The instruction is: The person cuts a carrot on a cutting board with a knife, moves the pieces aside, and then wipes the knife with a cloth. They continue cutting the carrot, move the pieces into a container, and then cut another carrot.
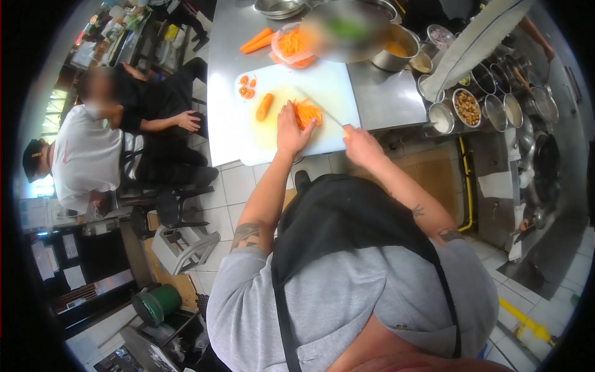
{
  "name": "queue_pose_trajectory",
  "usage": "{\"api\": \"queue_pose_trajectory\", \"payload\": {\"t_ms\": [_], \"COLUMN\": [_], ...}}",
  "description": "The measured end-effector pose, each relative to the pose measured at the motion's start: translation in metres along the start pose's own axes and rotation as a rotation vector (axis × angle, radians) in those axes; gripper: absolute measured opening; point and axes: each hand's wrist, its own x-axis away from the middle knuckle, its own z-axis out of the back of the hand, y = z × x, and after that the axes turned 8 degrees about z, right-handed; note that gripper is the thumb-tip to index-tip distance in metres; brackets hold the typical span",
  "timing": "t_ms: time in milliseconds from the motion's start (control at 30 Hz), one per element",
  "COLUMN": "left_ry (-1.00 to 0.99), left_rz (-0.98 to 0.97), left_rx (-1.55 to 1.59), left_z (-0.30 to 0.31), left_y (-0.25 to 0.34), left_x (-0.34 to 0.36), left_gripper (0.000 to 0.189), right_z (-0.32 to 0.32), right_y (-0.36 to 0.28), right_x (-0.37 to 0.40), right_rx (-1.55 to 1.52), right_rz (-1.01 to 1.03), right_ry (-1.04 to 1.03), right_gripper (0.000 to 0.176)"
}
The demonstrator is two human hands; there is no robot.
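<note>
On the white cutting board (338, 93) lies a pile of thin carrot strips (308, 111). My left hand (292, 133) is against the pile's near left side, its fingers and thumb bent around the strips. In my right hand (362, 147) is a kitchen knife (323, 106), gripped by its light handle. Its blade points away to the upper left, along the right side of the strips. To the left of my fingers rests a peeled carrot piece (264, 106). Several small carrot ends (246, 93) sit at the board's far left.
Behind the board are whole carrots (257, 42), a plastic bag of carrot strips (290, 46) and a metal pot (396, 53). Containers, one with brown cubes (466, 107), stand at right. Two people (93, 149) are at left near a step stool (180, 248).
</note>
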Motion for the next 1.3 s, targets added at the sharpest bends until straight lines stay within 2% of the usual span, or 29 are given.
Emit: {"api": "queue_pose_trajectory", "payload": {"t_ms": [33, 133, 233, 300, 367, 400, 600, 800, 867, 1000, 1100, 1200, 1233, 1300], "left_ry": [0.016, 0.044, 0.067, 0.101, 0.238, 0.304, 0.14, 0.465, 0.474, 0.545, 0.54, 0.579, 0.64, 0.636], "left_rz": [-0.002, -0.023, -0.019, -0.001, -0.015, -0.021, 0.009, 0.086, 0.106, 0.208, 0.388, 0.549, 0.497, 0.477], "left_rx": [0.019, -0.004, -0.11, -0.09, -0.18, -0.229, 0.046, 0.01, 0.108, 0.314, 0.651, 1.091, 1.089, 1.292], "left_z": [-0.001, -0.002, -0.012, -0.02, -0.03, -0.032, -0.029, -0.044, -0.042, -0.038, -0.041, -0.013, -0.014, -0.011], "left_y": [-0.002, -0.002, 0.004, 0.005, 0.003, 0.004, 0.006, 0.028, 0.022, 0.02, 0.012, 0.045, 0.036, 0.025], "left_x": [0.001, -0.002, -0.007, -0.011, -0.015, -0.017, -0.017, 0.006, 0.005, 0.001, -0.006, -0.009, -0.017, -0.029], "left_gripper": [0.1, 0.095, 0.092, 0.091, 0.09, 0.09, 0.072, 0.046, 0.037, 0.028, 0.024, 0.023, 0.024, 0.025], "right_z": [-0.004, -0.023, -0.006, -0.008, -0.014, -0.017, -0.049, -0.077, -0.081, -0.082, -0.062, -0.047, -0.035, -0.02], "right_y": [-0.003, 0.022, 0.034, 0.042, 0.046, 0.044, 0.021, -0.013, -0.014, -0.034, -0.05, -0.058, -0.066, -0.08], "right_x": [0.002, 0.005, 0.01, 0.008, 0.004, 0.001, -0.011, -0.01, -0.008, -0.007, -0.004, -0.008, -0.007, -0.007], "right_rx": [-0.032, -0.215, -0.726, -0.935, -1.065, -1.071, -1.026, -1.064, -1.15, -1.068, -0.876, -0.657, -0.624, -0.539], "right_rz": [0.032, 0.149, -0.258, -0.288, -0.306, -0.296, -0.235, -0.184, -0.153, -0.105, 0.011, 0.161, 0.174, 0.221], "right_ry": [-0.031, 0.117, -0.007, -0.007, -0.032, -0.049, -0.178, -0.15, -0.167, -0.166, -0.121, -0.021, -0.018, 0.016], "right_gripper": [0.034, 0.039, 0.045, 0.046, 0.049, 0.049, 0.05, 0.053, 0.053, 0.053, 0.053, 0.051, 0.05, 0.049]}}
